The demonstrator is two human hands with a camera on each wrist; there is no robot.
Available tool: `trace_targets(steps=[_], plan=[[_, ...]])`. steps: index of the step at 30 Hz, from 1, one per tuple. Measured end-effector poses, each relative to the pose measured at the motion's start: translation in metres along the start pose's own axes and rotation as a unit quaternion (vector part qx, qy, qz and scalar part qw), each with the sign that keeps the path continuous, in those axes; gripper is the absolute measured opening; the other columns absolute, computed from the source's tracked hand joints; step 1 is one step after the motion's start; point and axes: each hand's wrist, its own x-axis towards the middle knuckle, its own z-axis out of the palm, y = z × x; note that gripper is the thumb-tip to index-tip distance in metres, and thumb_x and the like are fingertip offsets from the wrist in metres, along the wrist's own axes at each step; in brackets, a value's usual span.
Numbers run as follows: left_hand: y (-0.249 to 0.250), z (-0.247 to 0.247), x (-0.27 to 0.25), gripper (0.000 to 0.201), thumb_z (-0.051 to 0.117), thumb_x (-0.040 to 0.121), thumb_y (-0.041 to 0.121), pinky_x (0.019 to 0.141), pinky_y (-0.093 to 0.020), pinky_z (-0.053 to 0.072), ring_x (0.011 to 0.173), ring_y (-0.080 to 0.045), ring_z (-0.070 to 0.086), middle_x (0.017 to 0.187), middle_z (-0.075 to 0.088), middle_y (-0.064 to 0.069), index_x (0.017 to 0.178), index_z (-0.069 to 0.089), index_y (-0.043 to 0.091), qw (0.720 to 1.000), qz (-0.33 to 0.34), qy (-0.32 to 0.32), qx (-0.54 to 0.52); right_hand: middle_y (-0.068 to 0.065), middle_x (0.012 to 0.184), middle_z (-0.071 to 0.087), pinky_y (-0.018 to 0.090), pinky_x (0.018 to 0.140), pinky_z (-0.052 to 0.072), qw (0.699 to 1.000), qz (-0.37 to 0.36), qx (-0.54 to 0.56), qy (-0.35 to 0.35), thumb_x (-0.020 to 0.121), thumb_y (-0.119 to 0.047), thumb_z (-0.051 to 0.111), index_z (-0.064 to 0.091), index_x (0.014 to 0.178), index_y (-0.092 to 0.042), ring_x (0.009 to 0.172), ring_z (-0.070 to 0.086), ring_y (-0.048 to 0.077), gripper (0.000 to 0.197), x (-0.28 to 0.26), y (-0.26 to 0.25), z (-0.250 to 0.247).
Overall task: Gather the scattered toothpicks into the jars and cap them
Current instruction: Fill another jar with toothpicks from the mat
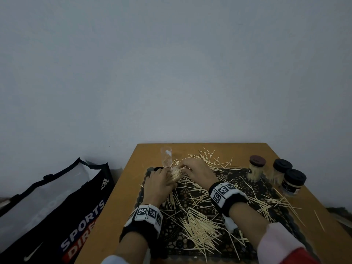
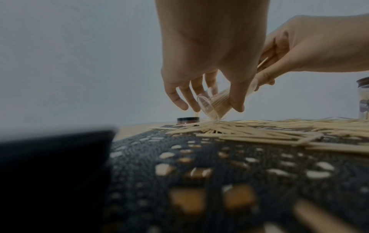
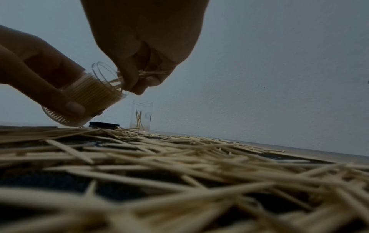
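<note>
1. Two hands meet at the far left part of the black lace mat (image 1: 247,189), which lies on a wooden table (image 1: 122,202).
2. Left hand (image 1: 159,182): its fingers and thumb curl round a clear jar (image 3: 83,94), tilted with its open mouth up and toward the right hand and its base low over the mat; it is largely filled with packed toothpicks.
3. Right hand (image 1: 198,171): fingertips (image 3: 137,88) are bunched at the jar's mouth, pinching a small bundle of toothpicks (image 3: 151,73) whose ends poke into the opening.
4. Loose toothpicks (image 1: 198,223) lie scattered across the mat, thickest at its near middle, with some spilling past its right and far edges onto the table.
5. Beyond the mat's far left corner stands a second clear jar (image 1: 167,157), upright, uncapped, with only a few toothpicks inside.
6. A dark lid (image 2: 187,123) lies flat at the mat's far left edge, just beside the tilted jar.
7. Off the mat's far right corner stand three capped jars (image 1: 277,174), close together; they look full, though the dim view makes that uncertain.
8. Left of the table sits a black shopping bag (image 1: 57,212).
</note>
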Motion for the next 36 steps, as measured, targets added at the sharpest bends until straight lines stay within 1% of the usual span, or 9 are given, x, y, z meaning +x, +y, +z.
trace_targets(steps=[3, 7, 11, 15, 20, 24, 28, 32, 36], plan=[[0.0003, 0.0015, 0.0004, 0.055, 0.071, 0.082, 0.045, 0.085, -0.036, 0.047, 0.106, -0.019, 0.054, 0.116, 0.061, 0.001, 0.127, 0.056, 0.02, 1.0, 0.018, -0.011, -0.012, -0.003, 0.094, 0.066, 0.02, 0.069, 0.037, 0.999, 0.0, -0.035, 0.01, 0.089, -0.016, 0.064, 0.074, 0.102, -0.02, 0.081, 0.054, 0.009, 0.017, -0.0008, 0.0009, -0.0007], [0.0014, 0.0001, -0.0005, 0.054, 0.068, 0.084, 0.049, 0.083, -0.035, 0.048, 0.103, -0.019, 0.056, 0.116, 0.061, 0.001, 0.127, 0.054, 0.018, 1.0, 0.014, -0.006, -0.019, 0.0, 0.1, 0.054, 0.012, 0.061, 0.035, 1.0, -0.004, -0.017, -0.018, 0.091, -0.001, 0.057, 0.07, 0.11, -0.012, 0.078, 0.048, 0.01, 0.025, 0.0018, 0.001, 0.0028], [0.0025, -0.0026, -0.0016, 0.053, 0.067, 0.085, 0.05, 0.08, -0.033, 0.048, 0.102, -0.018, 0.057, 0.115, 0.062, 0.002, 0.126, 0.055, 0.019, 1.0, 0.016, 0.003, -0.012, 0.002, 0.109, 0.052, 0.021, 0.071, 0.047, 0.999, -0.003, 0.011, -0.038, 0.089, 0.009, 0.05, 0.066, 0.11, -0.007, 0.087, 0.055, 0.016, 0.03, 0.0018, 0.0007, 0.0045], [0.0011, -0.0007, -0.0009, 0.056, 0.071, 0.082, 0.048, 0.084, -0.036, 0.05, 0.105, -0.018, 0.057, 0.116, 0.062, 0.002, 0.128, 0.055, 0.02, 0.999, 0.021, -0.005, -0.032, 0.005, 0.104, 0.058, 0.029, 0.073, 0.049, 1.0, -0.005, 0.014, 0.004, 0.088, 0.01, 0.05, 0.067, 0.101, -0.006, 0.085, 0.057, 0.019, 0.027, 0.0025, 0.0018, 0.0029], [0.0012, 0.0016, -0.0007, 0.056, 0.072, 0.081, 0.049, 0.086, -0.037, 0.049, 0.106, -0.016, 0.056, 0.116, 0.061, 0.005, 0.127, 0.055, 0.022, 0.998, 0.03, -0.025, -0.042, 0.0, 0.092, 0.064, 0.031, 0.072, 0.052, 0.998, 0.01, 0.044, 0.032, 0.081, 0.011, 0.055, 0.064, 0.092, -0.008, 0.082, 0.06, 0.016, 0.024, 0.0006, 0.0002, -0.0017], [0.0016, 0.0008, -0.0009, 0.058, 0.072, 0.081, 0.048, 0.086, -0.037, 0.049, 0.104, -0.016, 0.056, 0.117, 0.061, 0.003, 0.129, 0.054, 0.021, 0.998, 0.028, -0.027, -0.047, -0.004, 0.093, 0.061, 0.03, 0.073, 0.049, 0.999, 0.016, 0.032, 0.038, 0.081, 0.007, 0.058, 0.063, 0.092, -0.013, 0.084, 0.057, 0.013, 0.023, 0.0011, 0.0043, 0.0014], [0.0012, 0.0005, -0.0013, 0.058, 0.072, 0.08, 0.049, 0.086, -0.037, 0.05, 0.106, -0.016, 0.058, 0.118, 0.062, 0.004, 0.128, 0.054, 0.022, 0.998, 0.021, -0.03, -0.047, -0.008, 0.093, 0.057, 0.03, 0.069, 0.049, 0.999, 0.005, 0.03, 0.044, 0.079, 0.006, 0.058, 0.062, 0.091, -0.015, 0.081, 0.057, 0.012, 0.025, 0.0021, 0.0038, 0.0036], [0.0, 0.0005, -0.001, 0.059, 0.073, 0.08, 0.048, 0.086, -0.039, 0.052, 0.108, -0.016, 0.059, 0.12, 0.063, 0.002, 0.129, 0.054, 0.021, 0.998, 0.009, -0.026, -0.054, -0.005, 0.095, 0.058, 0.032, 0.071, 0.053, 0.998, 0.002, 0.044, 0.038, 0.077, 0.005, 0.058, 0.064, 0.091, -0.014, 0.083, 0.059, 0.015, 0.024, 0.0017, 0.0034, 0.0048], [0.0013, -0.0005, -0.0016, 0.058, 0.072, 0.08, 0.048, 0.084, -0.038, 0.052, 0.106, -0.016, 0.059, 0.119, 0.064, 0.002, 0.129, 0.052, 0.022, 0.999, 0.003, -0.022, -0.048, -0.002, 0.093, 0.062, 0.036, 0.074, 0.054, 0.998, 0.003, 0.043, 0.047, 0.081, 0.004, 0.058, 0.07, 0.091, -0.011, 0.083, 0.06, 0.015, 0.021, 0.0035, 0.0084, 0.008]])
